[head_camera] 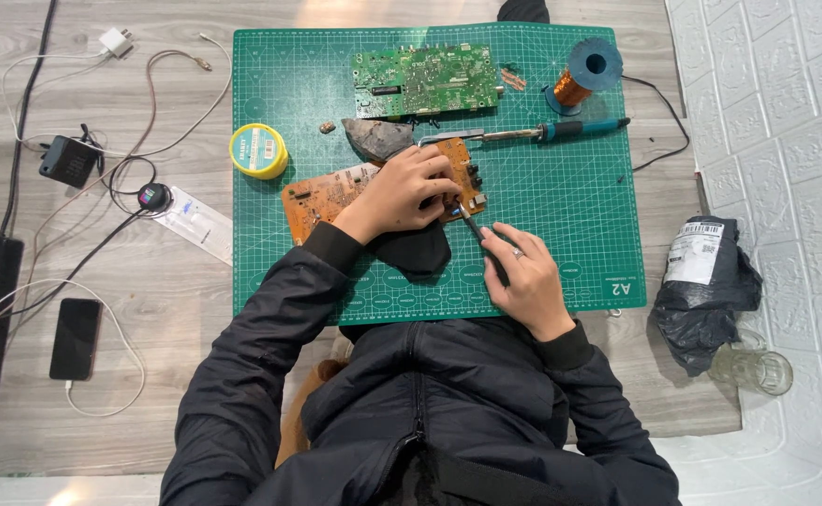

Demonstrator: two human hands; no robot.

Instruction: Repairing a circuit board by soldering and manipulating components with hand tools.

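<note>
The left hand (402,192) lies on top of an orange circuit board (336,195) and presses it down on the green cutting mat (561,206), with the fingers curled over the board's right end. The right hand (523,276) is closed around a thin dark tool (470,223), held a bit like a pencil. The tip of the tool touches the right edge of the orange board, just beside the left fingers. A piece of black cloth (416,251) sits under the left wrist, between the two hands. Higher up on the mat lies a green circuit board (427,80). Between the two boards rests a soldering iron (542,131) with a blue-green handle, lying flat, and its black cord runs off the right side of the mat. A spool of copper wire (584,73) stands near the top right corner of the mat. A round yellow tin (258,150) sits at the left edge of the mat. On the wooden table, a black phone (75,337) lies well to the left, and a black plastic bag (706,286) and a glass cup (753,368) sit to the right.
</note>
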